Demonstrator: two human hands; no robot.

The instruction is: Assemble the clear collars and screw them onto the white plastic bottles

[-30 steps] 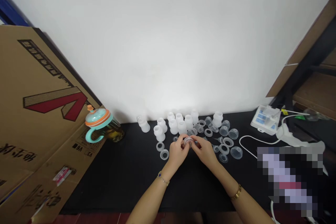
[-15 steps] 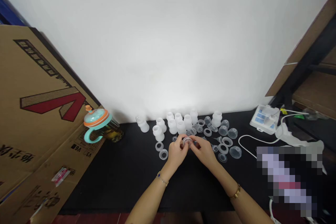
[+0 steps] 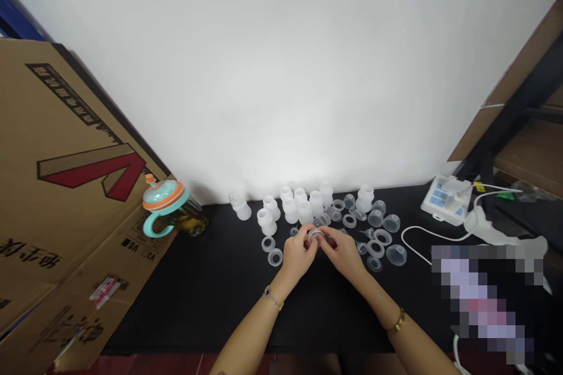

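Observation:
Between the fingertips of my left hand [image 3: 299, 251] and my right hand [image 3: 343, 252] is a translucent bottle collar ring [image 3: 315, 235]. Both hands pinch it just above the table; whether a nipple sits inside it I cannot make out. Behind my hands stands a group of small white baby bottles [image 3: 304, 211]. Left of my left hand lie two loose collar rings [image 3: 275, 257]. To the right of my right hand are more collar rings [image 3: 375, 248], clear nipples [image 3: 361, 247] and clear dome caps [image 3: 391, 222].
A cardboard box [image 3: 88, 187] and a lidded teal-handled jug [image 3: 176, 211] stand at the left. At the right are a white plastic case [image 3: 446, 199], a white cable [image 3: 422, 228] and a blurred-out patch. A white wall [image 3: 281, 70] backs the black table [image 3: 211, 299].
The whole view has shifted slightly. Both hands stay in place around the collar ring, with hardly any finger movement visible.

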